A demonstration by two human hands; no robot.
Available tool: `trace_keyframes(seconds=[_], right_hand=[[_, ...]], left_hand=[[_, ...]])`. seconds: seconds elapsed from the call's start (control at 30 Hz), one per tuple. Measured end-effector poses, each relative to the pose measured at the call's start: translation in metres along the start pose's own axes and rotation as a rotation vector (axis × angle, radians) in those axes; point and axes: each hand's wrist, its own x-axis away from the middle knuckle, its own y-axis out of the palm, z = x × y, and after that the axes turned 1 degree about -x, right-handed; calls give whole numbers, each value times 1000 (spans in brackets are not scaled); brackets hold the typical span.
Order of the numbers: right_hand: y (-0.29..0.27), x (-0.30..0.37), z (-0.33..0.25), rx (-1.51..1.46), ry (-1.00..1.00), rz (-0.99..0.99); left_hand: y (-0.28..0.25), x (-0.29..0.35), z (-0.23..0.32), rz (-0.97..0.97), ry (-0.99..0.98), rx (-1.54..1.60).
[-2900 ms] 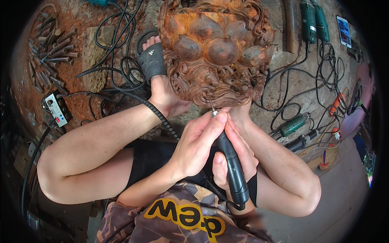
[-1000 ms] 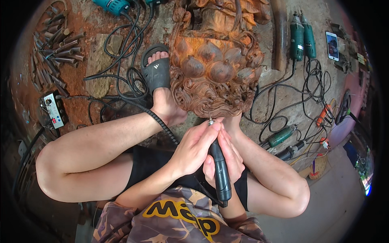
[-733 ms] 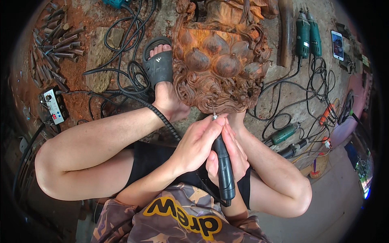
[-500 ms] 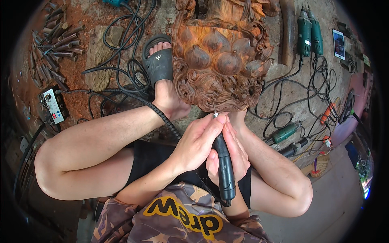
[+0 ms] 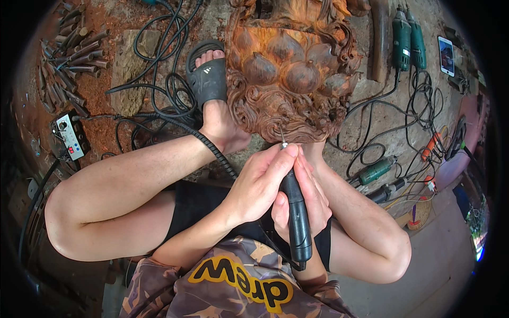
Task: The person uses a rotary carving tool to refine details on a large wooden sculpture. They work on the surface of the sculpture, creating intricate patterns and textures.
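A black rotary carving handpiece (image 5: 298,222) points away from me, its thin metal bit at the near edge of a carved brown wood piece (image 5: 313,78). The carving has rounded fruit-like shapes with curling scrollwork below them. Close to the front end, the fingers of my left hand (image 5: 261,183) are closed against the handpiece. From the other side my right hand (image 5: 314,204) wraps its barrel, thumb showing at the left. Whether the bit touches the wood I cannot tell.
My legs flank the carving. A white control box (image 5: 70,139) and a pile of chisels (image 5: 71,58) lie left, beside tangled black cables (image 5: 175,100). To the right are two green power tools (image 5: 401,45), a phone (image 5: 446,55), another green tool (image 5: 376,170) and more cords.
The handpiece and both hands have shifted very slightly to the right, with the bit still at the carving's near edge. My grip looks the same.
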Motion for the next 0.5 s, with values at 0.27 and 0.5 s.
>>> trace_keyframes(seconds=[0.27,0.5], right_hand=[[1,-8,2,16,-92,42],[1,-8,2,1,-71,39]], left_hand=[[1,1,2,5,-30,27],[2,0,4,10,-31,45]])
